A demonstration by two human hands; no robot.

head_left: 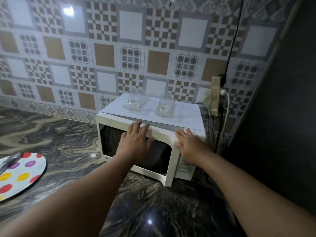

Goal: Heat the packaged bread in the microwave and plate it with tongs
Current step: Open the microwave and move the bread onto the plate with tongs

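Hands are both pressing on the white microwave [171,161] now. Left hand [135,144] is lying flat on the door [109,142], fingers straight and spread, tips reaching the door's top edge, gripping nothing. Right hand [188,144] is resting flat at the top right corner, by the control side, fingers extended and holding nothing. Microwave is sitting on the dark marbled counter [68,142] against the patterned tile wall [102,48], its door standing slightly ajar at the right edge. Packaged bread is not showing; behind the dark window I cannot tell. Two clear containers [136,101] are lying on top. Polka-dot plate [22,175] is waiting far left, tongs [8,161] resting on it, blurred.
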